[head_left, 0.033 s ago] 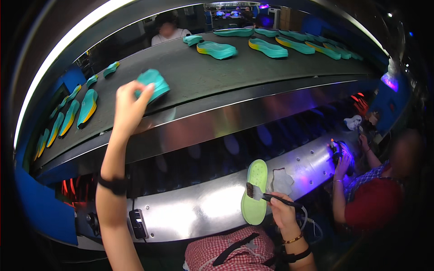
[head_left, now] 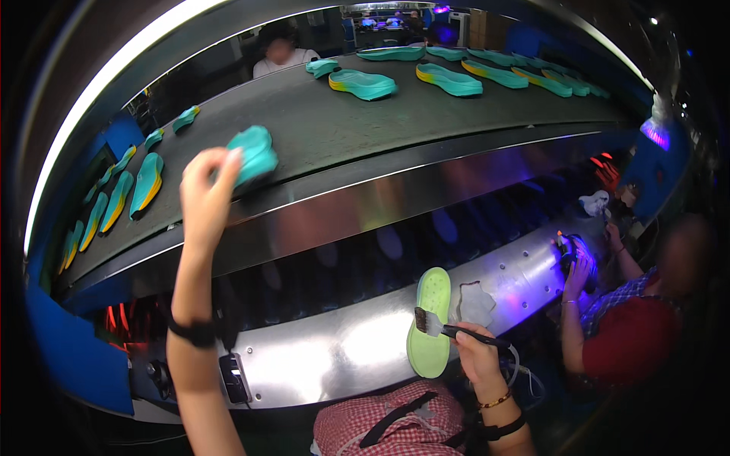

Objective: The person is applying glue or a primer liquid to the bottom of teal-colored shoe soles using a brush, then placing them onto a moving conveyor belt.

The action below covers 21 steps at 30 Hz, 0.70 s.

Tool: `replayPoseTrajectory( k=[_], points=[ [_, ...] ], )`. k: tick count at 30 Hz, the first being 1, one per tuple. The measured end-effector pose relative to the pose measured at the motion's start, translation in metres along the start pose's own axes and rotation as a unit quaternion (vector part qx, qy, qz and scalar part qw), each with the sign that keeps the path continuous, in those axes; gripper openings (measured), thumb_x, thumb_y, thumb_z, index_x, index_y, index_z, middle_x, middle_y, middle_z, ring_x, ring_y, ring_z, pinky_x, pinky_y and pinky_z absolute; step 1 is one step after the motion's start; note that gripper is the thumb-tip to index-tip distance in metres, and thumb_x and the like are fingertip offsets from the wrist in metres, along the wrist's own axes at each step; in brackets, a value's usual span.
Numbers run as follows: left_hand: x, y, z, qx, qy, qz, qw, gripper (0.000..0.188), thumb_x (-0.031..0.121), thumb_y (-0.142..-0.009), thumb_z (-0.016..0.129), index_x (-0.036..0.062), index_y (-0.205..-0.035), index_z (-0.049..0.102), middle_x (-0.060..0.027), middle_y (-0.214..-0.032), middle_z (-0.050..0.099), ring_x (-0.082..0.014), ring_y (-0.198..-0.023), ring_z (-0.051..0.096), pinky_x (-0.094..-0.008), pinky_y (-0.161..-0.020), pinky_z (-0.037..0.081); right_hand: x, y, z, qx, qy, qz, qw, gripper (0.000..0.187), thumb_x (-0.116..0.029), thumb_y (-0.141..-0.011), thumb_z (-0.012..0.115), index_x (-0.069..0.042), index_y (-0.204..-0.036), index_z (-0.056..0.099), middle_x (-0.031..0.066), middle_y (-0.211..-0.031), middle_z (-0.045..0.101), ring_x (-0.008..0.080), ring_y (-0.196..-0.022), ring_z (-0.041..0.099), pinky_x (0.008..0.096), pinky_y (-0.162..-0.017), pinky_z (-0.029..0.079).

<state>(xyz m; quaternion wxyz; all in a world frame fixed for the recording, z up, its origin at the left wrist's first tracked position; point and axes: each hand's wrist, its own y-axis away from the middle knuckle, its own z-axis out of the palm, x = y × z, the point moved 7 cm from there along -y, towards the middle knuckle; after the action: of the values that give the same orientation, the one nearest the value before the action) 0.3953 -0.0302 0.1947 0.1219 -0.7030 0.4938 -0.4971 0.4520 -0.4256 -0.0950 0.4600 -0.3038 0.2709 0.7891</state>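
My left hand (head_left: 205, 190) reaches over the dark conveyor belt (head_left: 319, 129), its fingers closed on one end of a teal shoe sole (head_left: 257, 154). That sole is slightly blurred and held at the belt's near side. Low on the right, my right hand (head_left: 477, 356) grips a flat brush (head_left: 456, 331) by its black handle, from which a pale tube hangs. The brush's dark bristles lie over the middle of a light green sole (head_left: 429, 353), which rests on the metal ledge; whether they touch it I cannot tell.
Teal and yellow soles (head_left: 449, 80) line the belt's far side, with more soles (head_left: 147, 185) at left. A phone-like device (head_left: 234, 378) sits on the metal ledge (head_left: 304, 361). Beside the green sole is a pale, irregular patch (head_left: 477, 304). A co-worker (head_left: 635, 327) works at right.
My left hand and the teal sole have shifted a little left and toward me. My right hand, the brush and the green sole are almost unmoved.
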Motion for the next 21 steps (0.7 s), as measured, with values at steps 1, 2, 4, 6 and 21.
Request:
replayPoseTrajectory(
  k=[1, 2, 4, 6, 21],
  points=[
    [0.002, 0.029, -0.02, 0.128, 0.12, -0.002, 0.984, 0.027, 0.025, -0.09, 0.059, -0.0019, -0.095, 0.062, -0.0076, -0.097, 0.06, -0.0135, -0.09, 0.054, -0.029, -0.087, 0.042, 0.001, -0.001, -0.001, 0.0, 0.001, 0.008, 1.0, 0.019, 0.005, -0.081, 0.059, 0.004, -0.1, 0.061, 0.0158, -0.099, 0.065, 0.0228, -0.09, 0.062, 0.0333, -0.085, 0.048],
    [-0.003, 0.057, -0.035, 0.227, 0.221, -0.019, 0.948, 0.03, 0.025, -0.093, 0.053, -0.0018, -0.103, 0.06, -0.0066, -0.101, 0.058, -0.0142, -0.094, 0.054, -0.0293, -0.089, 0.041, 0.002, -0.003, 0.0, -0.005, -0.003, 0.013, 1.0, 0.019, 0.005, -0.081, 0.059, 0.005, -0.1, 0.06, 0.0161, -0.099, 0.065, 0.0227, -0.091, 0.063, 0.0331, -0.086, 0.049],
    [-0.023, 0.105, -0.04, 0.278, 0.437, -0.087, 0.851, 0.038, 0.025, -0.094, 0.045, 0.001, -0.123, 0.046, -0.0092, -0.112, 0.053, -0.0166, -0.106, 0.051, -0.0319, -0.095, 0.04, 0.004, -0.007, 0.002, -0.02, -0.026, 0.018, 0.999, 0.019, 0.006, -0.082, 0.059, 0.006, -0.1, 0.06, 0.0157, -0.099, 0.065, 0.0222, -0.092, 0.063, 0.032, -0.088, 0.049],
    [-0.04, 0.131, -0.02, 0.111, 0.531, -0.201, 0.815, 0.04, 0.022, -0.089, 0.048, -0.0013, -0.121, 0.047, -0.011, -0.108, 0.057, -0.0204, -0.095, 0.058, -0.0359, -0.088, 0.046, 0.007, -0.01, 0.003, -0.016, -0.005, 0.016, 1.0, 0.019, 0.006, -0.081, 0.06, 0.006, -0.101, 0.06, 0.0156, -0.099, 0.065, 0.0217, -0.092, 0.063, 0.0313, -0.087, 0.049],
    [-0.023, 0.353, 0.152, -0.227, 0.806, -0.403, 0.369, 0.095, 0.078, -0.08, 0.025, 0.0061, -0.143, 0.026, -0.0205, -0.14, 0.037, -0.0383, -0.127, 0.038, -0.0531, -0.105, 0.031, 0.028, -0.016, 0.066, -0.155, 0.185, 0.052, 0.969, 0.02, 0.003, -0.079, 0.064, 0.005, -0.099, 0.064, 0.0145, -0.098, 0.067, 0.0184, -0.091, 0.064, 0.0291, -0.085, 0.049]
  ],
)
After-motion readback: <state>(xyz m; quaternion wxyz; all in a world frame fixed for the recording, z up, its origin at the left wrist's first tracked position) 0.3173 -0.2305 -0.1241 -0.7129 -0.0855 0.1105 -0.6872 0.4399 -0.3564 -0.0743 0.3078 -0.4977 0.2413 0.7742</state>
